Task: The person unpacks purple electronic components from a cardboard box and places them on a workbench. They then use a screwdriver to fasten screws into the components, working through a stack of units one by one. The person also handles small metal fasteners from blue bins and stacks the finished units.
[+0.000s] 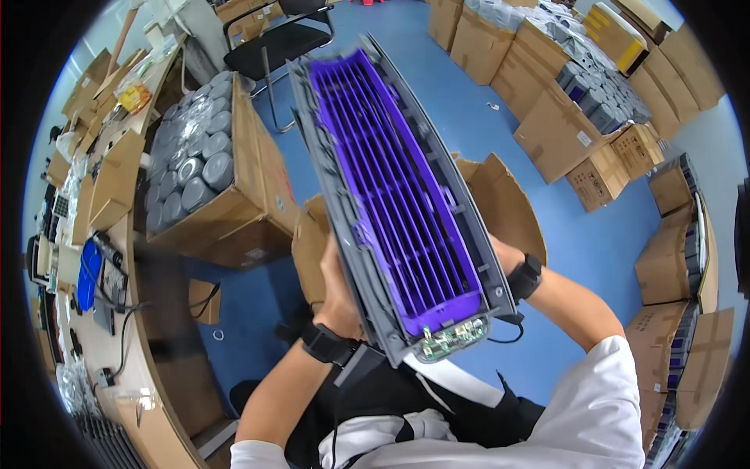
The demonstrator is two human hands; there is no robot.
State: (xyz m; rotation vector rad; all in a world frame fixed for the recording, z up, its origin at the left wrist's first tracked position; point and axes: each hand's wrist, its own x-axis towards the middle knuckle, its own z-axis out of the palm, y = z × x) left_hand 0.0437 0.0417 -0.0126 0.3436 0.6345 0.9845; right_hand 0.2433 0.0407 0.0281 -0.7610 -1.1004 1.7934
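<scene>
A long grey plastic housing [484, 262] with a purple slatted grille [398, 195] set into it is held up in front of me, tilted so its far end leans left. Set in its near end is a small green circuit board [453, 340]. My left hand [337, 293] is closed around the housing's left side near the bottom. On the opposite side my right hand [506, 256] grips its edge, with most fingers hidden behind the housing. Black bands are on both wrists, and a dark cable hangs by the near end.
Below the housing stands an open cardboard box [508, 199]. A large carton [262, 176] full of grey round-ended parts is at the left, beside a long cluttered workbench [148, 344]. Stacked cartons [555, 129] line the right side, and a black chair [285, 43] stands at the back.
</scene>
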